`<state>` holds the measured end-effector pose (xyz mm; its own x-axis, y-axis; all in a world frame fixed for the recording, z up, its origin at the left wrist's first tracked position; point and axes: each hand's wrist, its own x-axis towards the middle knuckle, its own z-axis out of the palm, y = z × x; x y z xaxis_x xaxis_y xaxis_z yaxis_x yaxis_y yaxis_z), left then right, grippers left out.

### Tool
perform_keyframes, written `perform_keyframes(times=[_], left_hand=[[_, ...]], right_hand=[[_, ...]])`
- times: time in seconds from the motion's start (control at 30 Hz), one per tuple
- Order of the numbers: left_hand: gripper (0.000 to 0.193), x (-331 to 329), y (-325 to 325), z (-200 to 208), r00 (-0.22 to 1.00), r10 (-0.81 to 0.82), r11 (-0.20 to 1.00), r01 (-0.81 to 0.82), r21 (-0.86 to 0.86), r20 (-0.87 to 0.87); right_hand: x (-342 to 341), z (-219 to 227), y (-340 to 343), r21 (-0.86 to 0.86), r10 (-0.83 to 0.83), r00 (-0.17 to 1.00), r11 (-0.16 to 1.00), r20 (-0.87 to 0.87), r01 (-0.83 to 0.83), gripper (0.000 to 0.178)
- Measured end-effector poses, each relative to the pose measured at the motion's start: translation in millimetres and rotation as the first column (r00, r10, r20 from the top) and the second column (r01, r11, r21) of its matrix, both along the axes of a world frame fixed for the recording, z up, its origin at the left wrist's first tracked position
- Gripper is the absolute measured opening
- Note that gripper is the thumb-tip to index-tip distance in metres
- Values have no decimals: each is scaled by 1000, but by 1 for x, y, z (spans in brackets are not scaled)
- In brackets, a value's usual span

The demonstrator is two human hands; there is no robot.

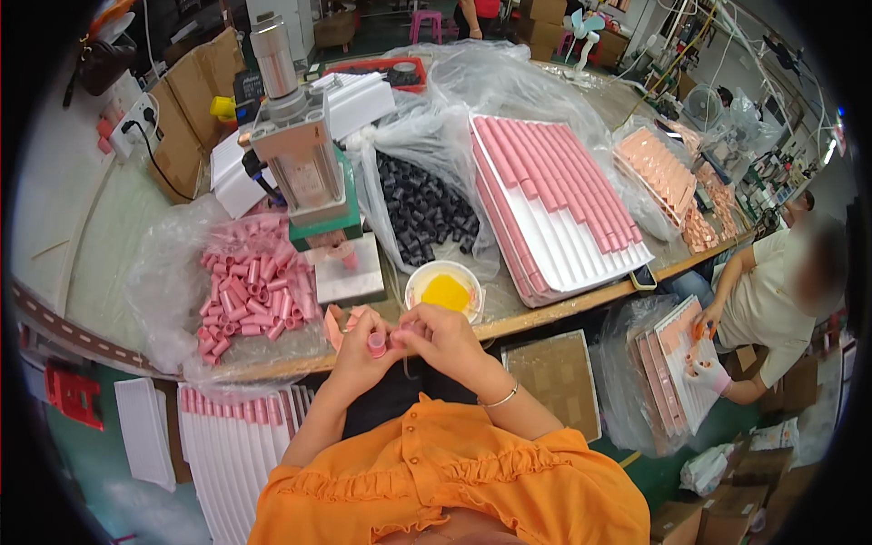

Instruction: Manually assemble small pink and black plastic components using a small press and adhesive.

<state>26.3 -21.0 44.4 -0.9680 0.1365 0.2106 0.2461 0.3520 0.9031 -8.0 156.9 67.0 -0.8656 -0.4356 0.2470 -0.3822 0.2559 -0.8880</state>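
In front of my chest, just inside the table's near edge, my left hand (354, 366) is closed around a short pink tube (377, 342), its open end facing up. Close beside it my right hand (447, 342) is closed in a pinch; what its fingertips hold is hidden. A white bowl (411, 289) with a yellow piece (446, 294) in it stands just beyond my right hand. Past my left hand is a press (304, 168) with a metal block (354, 283) at its foot. Loose pink tubes (245, 295) lie heaped on plastic to the left.
A clear bag holds black parts (422, 209) behind the bowl. Right of it stand stacked white trays (556, 238) bearing rows of pink tubes. A cardboard box (554, 377) sits below the table edge (581, 299). A co-worker (772, 291) handles trays at the right.
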Motion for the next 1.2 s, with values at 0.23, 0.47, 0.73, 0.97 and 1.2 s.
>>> perform_keyframes(times=[0.23,0.47,0.73,0.97,1.2], left_hand=[[36,8,8,-12,963,204,977,-212,-23,-178],[29,8,-148,-40,734,594,662,-678,-318,-329],[32,12,-181,-44,741,634,598,-652,-466,-224],[28,6,-185,-39,800,553,591,-574,-567,-233],[32,18,-181,-43,798,543,623,-591,-512,-261]], right_hand=[[-4,7,10,106,3,999,994,-34,1,36],[-105,-33,69,340,-350,880,825,-320,452,14],[-173,-79,57,730,-251,889,507,-383,458,19],[-175,-69,60,472,-329,875,745,-355,471,16],[-147,-70,65,-398,-193,848,817,494,418,24]])
